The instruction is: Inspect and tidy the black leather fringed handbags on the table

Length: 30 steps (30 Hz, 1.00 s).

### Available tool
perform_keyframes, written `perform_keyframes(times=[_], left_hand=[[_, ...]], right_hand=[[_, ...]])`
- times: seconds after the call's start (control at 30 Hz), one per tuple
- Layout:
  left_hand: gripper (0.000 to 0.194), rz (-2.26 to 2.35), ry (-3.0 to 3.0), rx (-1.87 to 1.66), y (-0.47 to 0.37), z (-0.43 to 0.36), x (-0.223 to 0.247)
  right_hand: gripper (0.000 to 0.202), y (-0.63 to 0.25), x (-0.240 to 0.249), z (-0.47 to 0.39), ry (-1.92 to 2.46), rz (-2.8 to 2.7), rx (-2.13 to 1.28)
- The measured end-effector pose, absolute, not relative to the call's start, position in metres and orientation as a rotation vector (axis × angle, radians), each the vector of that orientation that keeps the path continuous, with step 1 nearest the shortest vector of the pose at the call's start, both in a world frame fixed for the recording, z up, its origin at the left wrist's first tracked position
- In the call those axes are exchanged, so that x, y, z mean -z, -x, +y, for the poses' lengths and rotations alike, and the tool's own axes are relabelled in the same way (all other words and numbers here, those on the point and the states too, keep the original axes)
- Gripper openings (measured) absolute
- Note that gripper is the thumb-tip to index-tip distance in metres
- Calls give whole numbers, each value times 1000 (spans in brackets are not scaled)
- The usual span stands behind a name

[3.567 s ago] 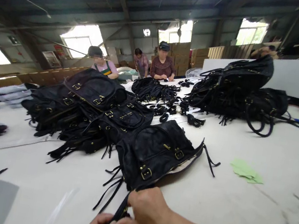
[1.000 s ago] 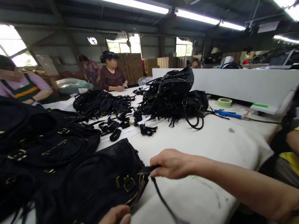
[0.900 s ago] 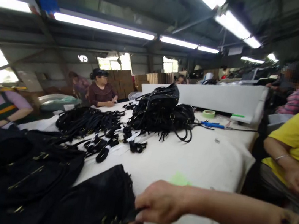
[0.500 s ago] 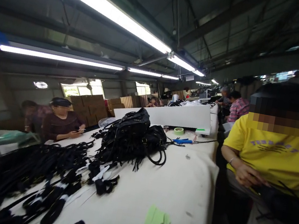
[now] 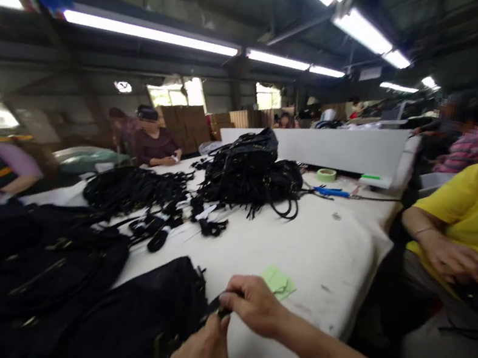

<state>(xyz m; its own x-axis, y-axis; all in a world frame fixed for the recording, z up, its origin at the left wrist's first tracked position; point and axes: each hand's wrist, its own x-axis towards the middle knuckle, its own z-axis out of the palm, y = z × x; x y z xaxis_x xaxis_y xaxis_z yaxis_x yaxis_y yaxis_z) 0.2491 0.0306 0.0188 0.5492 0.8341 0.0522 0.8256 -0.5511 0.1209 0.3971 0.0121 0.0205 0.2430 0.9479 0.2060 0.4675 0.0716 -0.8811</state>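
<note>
Close in front of me lies a black bag point(image 5: 141, 316) with small gold-coloured metal fittings. At its right edge, my right hand point(image 5: 256, 305) pinches a short black strap point(image 5: 213, 305) between thumb and bent fingers. Just below, my left hand point(image 5: 202, 354) is closed on the same strap, thumb upward, almost touching the right. The far ends of the strap are hidden by the fingers and the bag. Beyond my right hand, a piece of light green paper point(image 5: 279, 282) lies on the white table point(image 5: 302, 239).
More black bags point(image 5: 20, 264) cover the left. Ahead are a heap of black bags point(image 5: 241, 167) and black straps point(image 5: 139, 189). Farther off are a tape roll point(image 5: 326, 174) and a blue-handled tool point(image 5: 331, 192). A person in yellow point(image 5: 470, 201) sits at the right; others sit across.
My view has swung left and down, bringing the bags near me into sight. My left hand has come into view, and both hands are now together on the strap.
</note>
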Motion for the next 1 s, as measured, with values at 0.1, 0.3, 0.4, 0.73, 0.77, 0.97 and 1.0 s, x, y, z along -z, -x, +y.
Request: perform_keyframes(times=[0.1,0.3,0.4,0.73,0.77,0.97,1.0], left_hand=[[35,1561,-2711,-50,-247,41,-23],[38,1650,-2695,38,-231,53,-8],[37,1637,-2705,44,-217,52,-4],[36,1737,-2515,-4,-210,36,14],[35,1728,-2507,-19,-213,34,16],[31,1651,-2472,-98,-231,35,16],[31,1653,-2453,-101,-232,36,16]], right_hand=[[22,-407,-22,32,1595,-1357,-562],[27,-449,-4,91,1830,-1159,-465],[23,-446,-3,112,1906,-1250,-417],[31,-406,4,73,1748,-1956,12],[34,-408,7,67,1699,-2036,89],[9,-413,15,57,1490,-2488,191],[6,-411,15,59,1486,-2563,119]])
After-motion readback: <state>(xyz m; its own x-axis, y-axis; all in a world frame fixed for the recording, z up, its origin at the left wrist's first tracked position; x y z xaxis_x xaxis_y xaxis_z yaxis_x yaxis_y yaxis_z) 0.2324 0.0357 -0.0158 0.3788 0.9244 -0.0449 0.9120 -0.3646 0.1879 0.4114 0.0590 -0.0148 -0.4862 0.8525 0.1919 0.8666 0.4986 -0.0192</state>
